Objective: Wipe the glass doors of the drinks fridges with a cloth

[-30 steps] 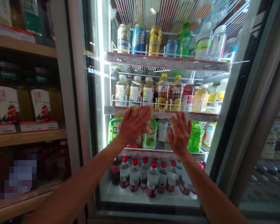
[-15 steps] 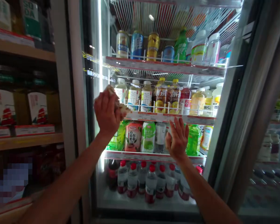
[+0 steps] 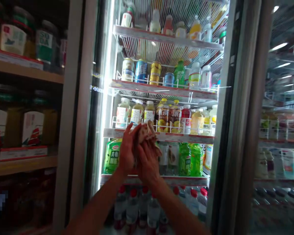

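Observation:
My left hand (image 3: 127, 150) and my right hand (image 3: 149, 163) are together in front of a lit drinks cooler. Between them is a crumpled pale cloth with brown patches (image 3: 144, 133). From the left, my left hand grips the cloth, thumb side up. The fingers of my right hand close against it from below and the right. Behind the hands, partly covered by them, are the shelf edge (image 3: 186, 137) and bottles of tea (image 3: 149, 111). A green bottle (image 3: 112, 156) shows just left of my hands.
Cans (image 3: 140, 71) and bottles line the upper shelves; red-capped bottles (image 3: 132, 209) stand at the bottom. A metal door frame (image 3: 245, 114) bounds the right side, with another cooler beyond. On the left, a wooden shelf (image 3: 22, 164) holds large jars with labels (image 3: 33, 127).
My left hand has moved right and down with the cloth. My right hand, spread before, has come left to meet it and now holds the cloth too. The view has tilted up.

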{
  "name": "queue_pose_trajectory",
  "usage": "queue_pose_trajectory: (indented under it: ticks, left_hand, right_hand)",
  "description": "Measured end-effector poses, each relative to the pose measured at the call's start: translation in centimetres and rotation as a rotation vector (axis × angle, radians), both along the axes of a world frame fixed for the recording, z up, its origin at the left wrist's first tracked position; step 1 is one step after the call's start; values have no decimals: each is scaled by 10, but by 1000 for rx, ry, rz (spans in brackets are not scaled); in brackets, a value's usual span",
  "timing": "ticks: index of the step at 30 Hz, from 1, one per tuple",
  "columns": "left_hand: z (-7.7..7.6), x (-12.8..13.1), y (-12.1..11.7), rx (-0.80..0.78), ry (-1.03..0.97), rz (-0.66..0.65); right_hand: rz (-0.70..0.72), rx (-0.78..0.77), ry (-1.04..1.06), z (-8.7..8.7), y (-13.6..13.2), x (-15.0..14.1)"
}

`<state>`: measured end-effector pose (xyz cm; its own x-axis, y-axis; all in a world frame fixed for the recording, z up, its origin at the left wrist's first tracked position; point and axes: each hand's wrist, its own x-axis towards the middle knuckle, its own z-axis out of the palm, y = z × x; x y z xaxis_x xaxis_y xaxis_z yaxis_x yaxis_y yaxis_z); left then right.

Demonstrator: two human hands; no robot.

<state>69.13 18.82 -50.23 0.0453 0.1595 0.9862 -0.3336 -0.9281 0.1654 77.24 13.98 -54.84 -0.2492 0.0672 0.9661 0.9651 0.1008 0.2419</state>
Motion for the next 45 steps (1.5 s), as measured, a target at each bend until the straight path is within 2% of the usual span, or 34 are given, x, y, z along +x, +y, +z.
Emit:
queue_pose_trajectory:
  ticks: [3,6,9,11,13,15,17,19,21,24,26,28,30,32,35,37,39,43,45]
  left_hand:
    - [-12,-11,8,-275,-61,-316]
    - [-17,-19,9,-434,-61,-391]
    - [-9,-28,11,-523,-60,-421]
    - [-2,-34,14,-535,-125,-330]
    - [1,-36,19,-447,-163,-106]
    - [-2,-33,23,-206,-103,181]
    - [-9,-24,27,90,-13,439]
    - [-18,-12,30,285,15,611]
    - [-24,-3,32,340,0,710]
    - [-29,2,35,346,-5,733]
    - [-29,1,37,357,-10,717]
    - [-30,-1,39,372,-15,715]
    - [-30,-2,39,377,-4,733]
    - [-31,-1,38,379,23,766]
    - [-31,2,36,379,52,827]
    - [-32,4,34,376,57,851]
    - [-32,5,34,373,54,863]
    - [-32,2,37,391,56,866]
    - [-32,0,37,401,61,859]
  right_hand:
    - [-46,9,28,18,10,-5]
    - [-64,-34,91,38,17,-16]
    - [-39,-54,54,48,20,-18]
    - [20,-4,-3,51,14,-8]
    - [84,121,8,58,-2,14]
    - [84,311,99,69,-25,42]
    - [22,467,172,81,-45,68]
    - [-39,465,154,85,-53,82]
    - [-80,298,86,80,-45,76]
    - [-150,12,-19,63,-18,43]
    - [-210,-89,-74,55,-4,22]
    - [-280,-132,-105,50,-3,16]
    - [-350,-117,-102,47,-19,34]
    - [-405,-24,-49,45,-46,72]
    - [-480,253,154,46,-85,135]
    - [-492,402,284,48,-93,153]
    - [-450,394,290,46,-82,140]
    - [-367,137,56,32,-44,76]
    - [-373,105,-20,28,-42,68]
